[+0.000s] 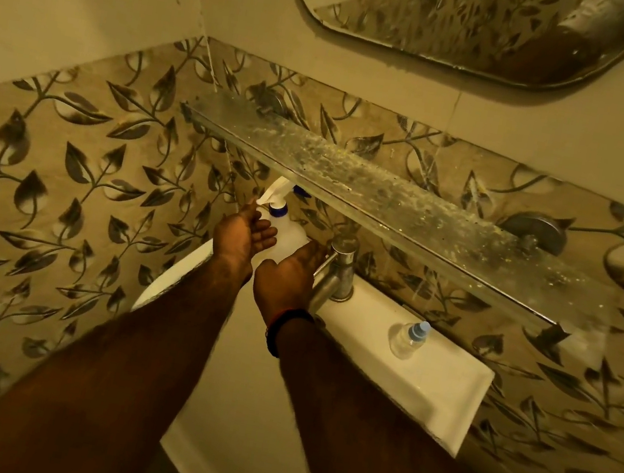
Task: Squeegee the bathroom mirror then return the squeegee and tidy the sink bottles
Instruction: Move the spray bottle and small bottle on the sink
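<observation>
- A white spray bottle (pixel 286 231) with a blue collar is seen upright on the sink (pixel 442 388) ledge, left of the tap (pixel 337 270) and under the glass shelf (pixel 392 196).
- The left hand (pixel 244 232) is held open against the bottle's left side, fingers spread, not closed around it.
- The right hand (pixel 288 278) is held open at the bottle's right side, between bottle and tap.
- A small clear bottle (pixel 407 338) with a pale blue cap is set on the ledge right of the tap.
- The mirror (pixel 485 25) is hung above, streaked wet.
</observation>
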Demonstrator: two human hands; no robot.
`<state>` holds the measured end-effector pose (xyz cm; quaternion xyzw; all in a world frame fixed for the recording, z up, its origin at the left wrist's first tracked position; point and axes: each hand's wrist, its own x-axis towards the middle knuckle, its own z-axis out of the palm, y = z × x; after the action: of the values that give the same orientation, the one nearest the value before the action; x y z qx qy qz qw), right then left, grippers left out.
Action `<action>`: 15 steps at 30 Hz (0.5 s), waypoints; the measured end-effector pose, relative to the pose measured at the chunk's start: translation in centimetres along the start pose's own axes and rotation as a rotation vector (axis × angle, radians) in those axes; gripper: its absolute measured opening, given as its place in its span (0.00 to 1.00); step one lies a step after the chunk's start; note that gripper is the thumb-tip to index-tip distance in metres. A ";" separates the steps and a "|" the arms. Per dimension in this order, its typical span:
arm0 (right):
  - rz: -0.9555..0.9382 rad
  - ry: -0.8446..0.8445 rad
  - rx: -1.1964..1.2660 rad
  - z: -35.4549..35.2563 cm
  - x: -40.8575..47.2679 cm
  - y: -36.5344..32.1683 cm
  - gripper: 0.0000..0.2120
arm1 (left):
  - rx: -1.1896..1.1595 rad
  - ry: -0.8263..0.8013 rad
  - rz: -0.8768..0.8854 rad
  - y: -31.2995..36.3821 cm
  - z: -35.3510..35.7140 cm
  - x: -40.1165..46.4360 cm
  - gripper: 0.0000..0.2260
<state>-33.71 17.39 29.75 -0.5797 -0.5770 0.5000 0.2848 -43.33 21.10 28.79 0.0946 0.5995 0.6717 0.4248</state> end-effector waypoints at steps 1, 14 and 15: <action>0.001 0.007 -0.017 -0.1 -0.1 0.1 0.41 | 0.005 0.015 -0.006 -0.2 -0.2 -0.1 0.18; -0.043 -0.018 0.029 -0.6 -0.5 0.5 0.36 | -0.044 -0.022 -0.328 -2.2 -1.1 -1.8 0.31; -0.039 -0.023 0.033 -0.6 -0.4 0.5 0.35 | -0.070 -0.039 -0.340 -2.2 -1.0 -2.0 0.32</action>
<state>-32.88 17.06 29.63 -0.5577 -0.5831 0.5103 0.2976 -41.73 18.81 27.33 -0.0102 0.5747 0.6087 0.5469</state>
